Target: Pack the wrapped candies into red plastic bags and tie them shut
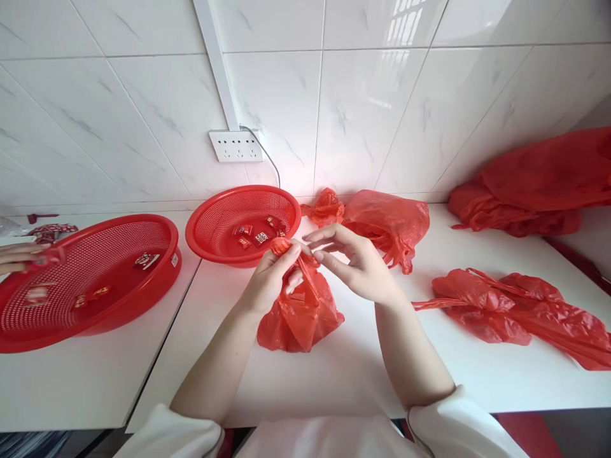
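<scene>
A filled red plastic bag [305, 318] stands on the white table in front of me, its top gathered upward. My left hand [274, 273] is closed around the gathered neck, thumb on top. From the other side, my right hand [353, 261] reaches in, thumb and fingertips bent together at the bunched plastic. The exact grip of those fingertips is partly hidden. What lies inside the bag cannot be made out through the plastic. Just behind my left hand sits a red perforated basket [205, 238] with several small red-wrapped packets [261, 238] in it.
At the left is a larger red basket [165, 232] with a few packets; another person's hand [19, 257] holds a red packet over it. More red bags lie behind [391, 216] and at right [477, 305]. A red bundle [539, 178] rests by the tiled wall, which carries a socket panel [236, 146].
</scene>
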`<state>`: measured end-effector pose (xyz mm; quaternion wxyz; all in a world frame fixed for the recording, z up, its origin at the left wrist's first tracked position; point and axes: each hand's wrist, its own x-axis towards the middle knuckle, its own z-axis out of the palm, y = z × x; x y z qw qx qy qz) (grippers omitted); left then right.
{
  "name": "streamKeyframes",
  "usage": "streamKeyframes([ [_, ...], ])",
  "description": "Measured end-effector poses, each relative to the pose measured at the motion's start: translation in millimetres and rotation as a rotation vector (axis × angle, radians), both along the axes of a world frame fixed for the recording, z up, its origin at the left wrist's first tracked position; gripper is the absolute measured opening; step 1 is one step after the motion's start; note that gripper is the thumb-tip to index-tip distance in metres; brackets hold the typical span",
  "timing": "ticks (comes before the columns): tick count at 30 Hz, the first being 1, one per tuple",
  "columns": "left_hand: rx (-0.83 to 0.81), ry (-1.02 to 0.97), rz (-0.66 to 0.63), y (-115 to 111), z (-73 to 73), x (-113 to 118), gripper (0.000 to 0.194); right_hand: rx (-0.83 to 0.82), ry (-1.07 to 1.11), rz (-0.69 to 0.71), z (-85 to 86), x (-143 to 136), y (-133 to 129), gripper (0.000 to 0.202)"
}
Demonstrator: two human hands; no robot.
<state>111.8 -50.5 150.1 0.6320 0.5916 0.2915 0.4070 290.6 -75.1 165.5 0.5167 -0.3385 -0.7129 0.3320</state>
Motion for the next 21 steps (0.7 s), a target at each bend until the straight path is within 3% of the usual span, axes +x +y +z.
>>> streamKeyframes([
  [6, 0.019, -0.01, 0.029, 2.8, 0.9, 1.3, 0.025, -0.051, -0.042, 0.089, -7.0, 3.3, 7.8, 0.026],
  [13, -0.079, 0.091, 0.043, 3.4, 5.3, -2.7, 0.045, 0.136, -0.012, -0.114, -14.5, 7.1, 11.8, 0.009],
  [18, -0.269, -0.042, 0.025, 17.0, 2.8, -10.2, 0.033, 0.176, -0.275, 0.157, -11.5, 14.0, 7.2, 0.018],
  [21, -0.131, 0.019, -0.033, 16.6, 4.9, -17.0, 0.025, 0.13, -0.309, 0.232, -12.4, 14.4, 8.2, 0.012],
])
